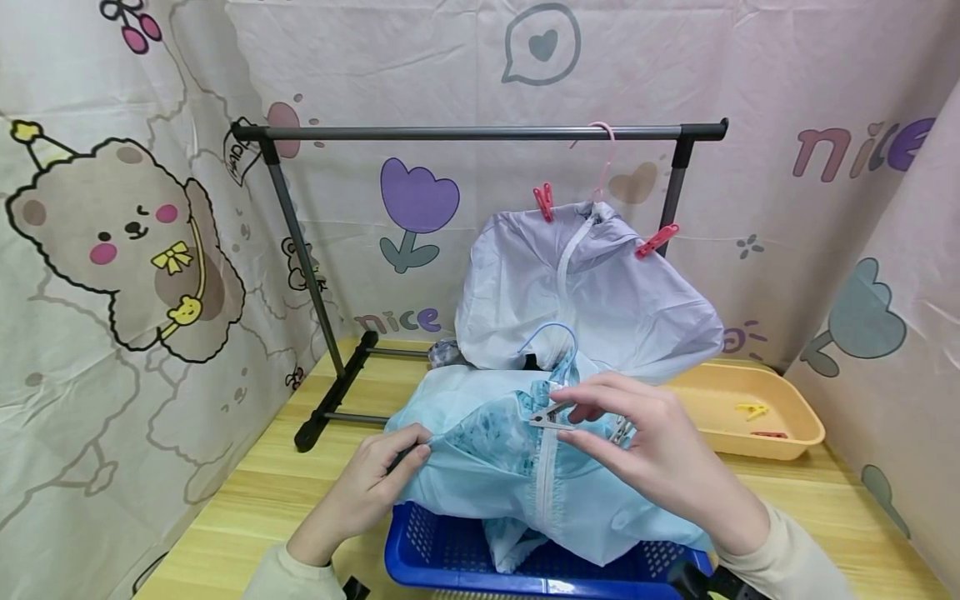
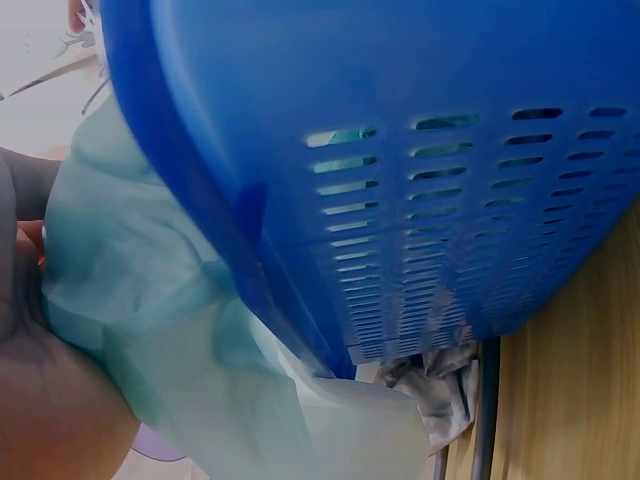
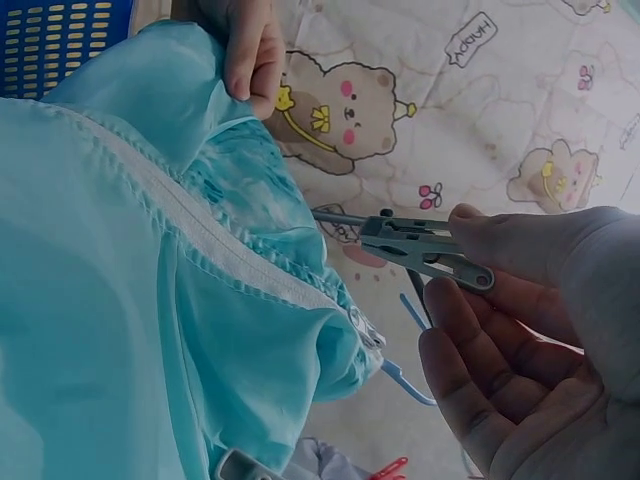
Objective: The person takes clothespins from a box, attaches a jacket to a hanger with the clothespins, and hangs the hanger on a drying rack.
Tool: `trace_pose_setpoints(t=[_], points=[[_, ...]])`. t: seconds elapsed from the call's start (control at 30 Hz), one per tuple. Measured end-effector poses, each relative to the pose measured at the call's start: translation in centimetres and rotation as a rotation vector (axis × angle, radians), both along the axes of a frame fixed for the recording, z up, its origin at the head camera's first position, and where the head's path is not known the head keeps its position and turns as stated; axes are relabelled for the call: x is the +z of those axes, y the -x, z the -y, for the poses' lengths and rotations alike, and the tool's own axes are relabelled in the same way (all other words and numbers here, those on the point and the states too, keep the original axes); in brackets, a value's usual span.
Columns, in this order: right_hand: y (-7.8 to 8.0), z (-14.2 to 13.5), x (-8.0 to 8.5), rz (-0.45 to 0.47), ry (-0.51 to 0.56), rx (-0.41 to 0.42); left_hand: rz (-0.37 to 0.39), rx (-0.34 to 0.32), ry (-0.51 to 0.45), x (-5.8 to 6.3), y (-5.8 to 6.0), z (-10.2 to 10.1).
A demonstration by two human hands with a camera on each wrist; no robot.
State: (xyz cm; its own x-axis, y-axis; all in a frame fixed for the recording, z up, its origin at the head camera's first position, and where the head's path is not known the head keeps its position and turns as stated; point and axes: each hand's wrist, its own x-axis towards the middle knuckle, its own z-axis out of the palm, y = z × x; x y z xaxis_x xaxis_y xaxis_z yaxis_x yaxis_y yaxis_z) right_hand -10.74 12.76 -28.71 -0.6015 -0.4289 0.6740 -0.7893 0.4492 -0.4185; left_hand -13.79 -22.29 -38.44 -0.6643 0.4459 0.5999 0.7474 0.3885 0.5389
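Observation:
A light blue zip-up jacket [image 1: 480, 492] hangs on a blue hanger [image 1: 558, 327] over a blue basket [image 1: 450, 575]. Its left shoulder edge is pinched between thumb and fingers of my left hand [image 1: 372, 483]. My right hand [image 1: 660, 442] holds a grey clothespin [image 3: 425, 248] by its handles, between thumb and fingertips, close to the jacket's collar but apart from it in the right wrist view. A second grey clothespin [image 1: 621, 430] sits on the jacket's right shoulder, partly hidden by the right hand. The left wrist view shows jacket fabric [image 2: 150, 290] draped against the basket's rim.
Behind, a lilac-white jacket [image 1: 517, 275] hangs by a pink hanger [image 1: 606, 158] from a black rack [image 1: 450, 133], with red clothespins [image 1: 543, 202] on its shoulders. At right stands a yellow tray [image 1: 720, 417] holding yellow clothespins [image 1: 752, 411] and a red one.

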Motion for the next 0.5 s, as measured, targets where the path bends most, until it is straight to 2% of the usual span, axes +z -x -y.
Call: trace_pose_setpoints(t=[0.5], points=[[0.8,1.4,-0.1,-0.056,-0.003,0.068,0.001,-0.008,-0.005,0.0,-0.1,0.0]])
